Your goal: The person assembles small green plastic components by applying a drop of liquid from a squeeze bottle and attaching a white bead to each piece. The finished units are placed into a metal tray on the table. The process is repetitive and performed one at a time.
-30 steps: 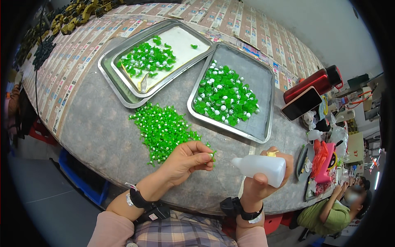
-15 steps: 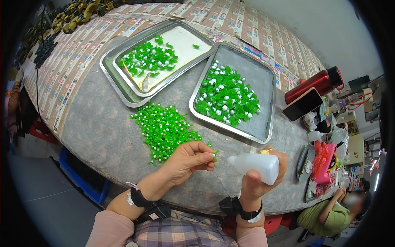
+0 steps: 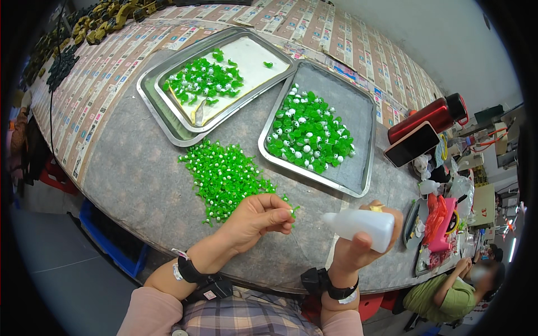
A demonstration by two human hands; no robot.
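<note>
Left hand point(image 3: 259, 218) pinches a small green plastic piece point(image 3: 291, 210) at lower centre; right hand point(image 3: 358, 246) clasps a translucent white squeeze bottle point(image 3: 358, 223), lying crosswise, nozzle pointing left toward the piece, just beside it.

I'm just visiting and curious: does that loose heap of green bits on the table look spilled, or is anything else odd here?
The loose green pieces lie in one tidy heap beside the trays, near the left hand. It looks placed rather than spilled. The white squeeze bottle in the right hand shows no leak. Nothing stands out.
</note>
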